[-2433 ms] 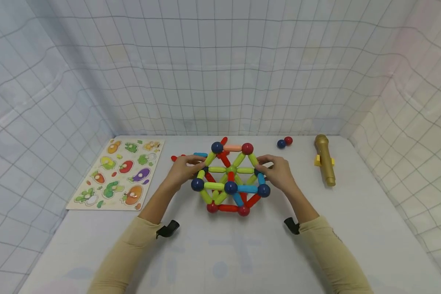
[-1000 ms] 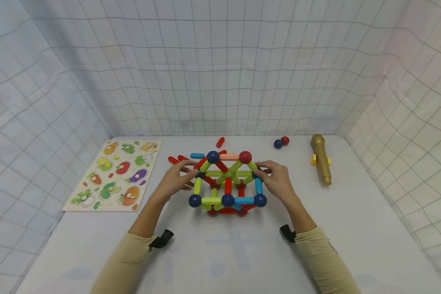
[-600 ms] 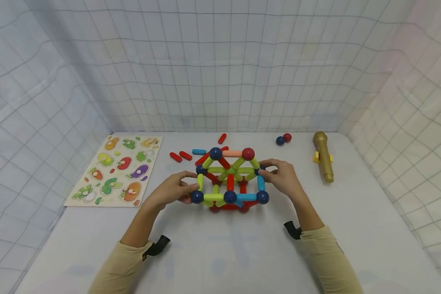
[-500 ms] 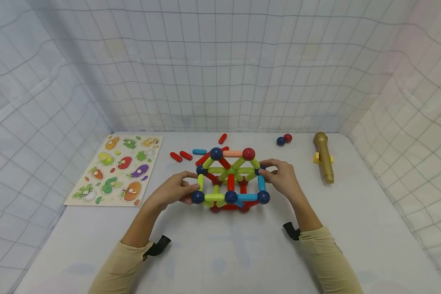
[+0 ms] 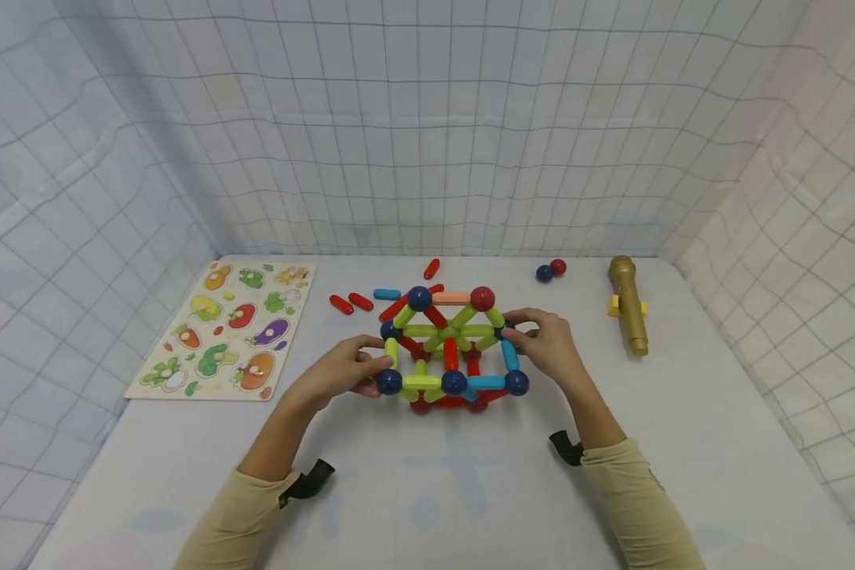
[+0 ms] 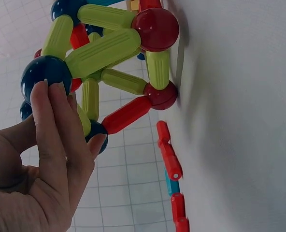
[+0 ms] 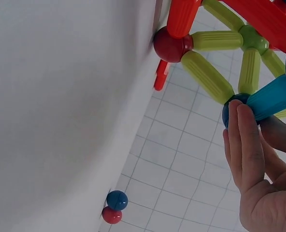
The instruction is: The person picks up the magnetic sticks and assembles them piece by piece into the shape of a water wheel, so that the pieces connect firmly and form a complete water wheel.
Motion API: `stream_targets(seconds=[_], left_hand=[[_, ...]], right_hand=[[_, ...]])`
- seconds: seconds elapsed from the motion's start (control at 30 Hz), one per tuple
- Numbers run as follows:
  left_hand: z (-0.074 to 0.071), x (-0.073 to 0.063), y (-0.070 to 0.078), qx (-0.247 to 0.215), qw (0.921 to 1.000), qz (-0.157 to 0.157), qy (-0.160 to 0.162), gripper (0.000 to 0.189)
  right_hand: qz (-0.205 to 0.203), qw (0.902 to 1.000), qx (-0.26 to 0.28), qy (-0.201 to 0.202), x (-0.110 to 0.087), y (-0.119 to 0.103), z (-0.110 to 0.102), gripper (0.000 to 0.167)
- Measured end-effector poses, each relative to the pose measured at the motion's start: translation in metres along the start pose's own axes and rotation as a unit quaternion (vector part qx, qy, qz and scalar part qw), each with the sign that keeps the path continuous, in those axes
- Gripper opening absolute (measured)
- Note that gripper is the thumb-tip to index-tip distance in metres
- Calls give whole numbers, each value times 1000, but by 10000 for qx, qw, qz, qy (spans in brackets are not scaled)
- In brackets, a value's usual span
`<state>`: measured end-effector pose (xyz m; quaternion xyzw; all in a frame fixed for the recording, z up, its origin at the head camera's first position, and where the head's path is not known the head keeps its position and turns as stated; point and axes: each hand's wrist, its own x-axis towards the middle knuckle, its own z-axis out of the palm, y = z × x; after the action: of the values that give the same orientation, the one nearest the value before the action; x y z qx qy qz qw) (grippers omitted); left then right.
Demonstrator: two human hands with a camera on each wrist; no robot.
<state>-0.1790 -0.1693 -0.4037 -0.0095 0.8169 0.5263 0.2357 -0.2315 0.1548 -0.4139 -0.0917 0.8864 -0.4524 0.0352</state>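
Note:
A building-toy frame of coloured sticks and balls (image 5: 454, 383) stands in front of me, with two dark red balls low down near the table. My left hand (image 5: 342, 369) grips its left side. In the left wrist view, two fingertips press on a blue ball (image 6: 46, 77) and the thumb reaches a second blue ball (image 6: 100, 137). On the far right corner, my right hand (image 5: 547, 344) pinches another blue ball (image 7: 226, 114), where a light-blue stick (image 7: 273, 96) joins. The fingers partly cover that ball.
Several loose red sticks (image 5: 341, 304) and a blue stick (image 5: 387, 294) lie behind the frame on the white table (image 5: 427, 475). A loose blue ball (image 5: 545, 273) touches a red ball (image 5: 559, 267). Left is a vegetable puzzle board (image 5: 150, 393); right, a gold tube (image 5: 630, 309) with yellow sides.
My left hand has come down from the far left ball to the front left one. The frame's front side has tipped lower, then shifted slightly right. My right hand keeps its corner.

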Motion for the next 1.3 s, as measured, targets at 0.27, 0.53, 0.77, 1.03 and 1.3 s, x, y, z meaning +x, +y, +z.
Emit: stream_targets(seconds=[0.27, 0.53, 0.77, 1.03, 1.3], left_hand=[[-13, 1, -4, 311, 9990, 52, -303, 58], [-56, 37, 3, 1904, 9743, 337, 1157, 36], [-77, 99, -11, 4058, 8862, 454, 2192, 28], [-84, 105, -31, 4760, 8523, 461, 2120, 18], [-69, 55, -5, 2841, 9230, 917, 2427, 35]], right_hand=[[-9, 9999, 116, -72, 1, 1, -1, 33], [-72, 9999, 61, -95, 1, -1, -3, 33], [-37, 9998, 131, -154, -2, -1, -2, 33], [-35, 9997, 151, -201, -1, 0, 5, 33], [-3, 9998, 103, -192, 1, 1, 0, 33]])
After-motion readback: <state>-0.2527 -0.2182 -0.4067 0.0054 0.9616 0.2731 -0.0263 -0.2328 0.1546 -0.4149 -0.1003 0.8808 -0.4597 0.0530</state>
